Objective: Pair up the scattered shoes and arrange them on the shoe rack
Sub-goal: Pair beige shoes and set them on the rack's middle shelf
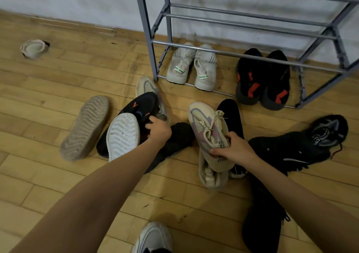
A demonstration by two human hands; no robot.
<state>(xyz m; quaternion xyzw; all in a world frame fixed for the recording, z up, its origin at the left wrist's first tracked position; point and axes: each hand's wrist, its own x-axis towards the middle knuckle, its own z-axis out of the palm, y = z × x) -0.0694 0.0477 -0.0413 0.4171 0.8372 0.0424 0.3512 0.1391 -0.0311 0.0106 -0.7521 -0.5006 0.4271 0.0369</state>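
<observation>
Shoes [85, 126] are scattered on the floor [48, 101] before the shoe rack [144, 19]. A white pair [192, 66] and a black pair [262, 80] are set on its lowest tier. A beige sneaker [202, 124] is gripped by the fingers of the right hand [233, 149]. The left hand [158, 129] is curled at a black sneaker [139, 105]; whether it is held cannot be told.

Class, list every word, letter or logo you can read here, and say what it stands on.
"RD" and lower "G": side of the beige shoe in the right hand; letters between hidden.
Orange "Y"-like mark: black shoe by the left hand.
Grey print on the far-right shoe: too blurred.
</observation>
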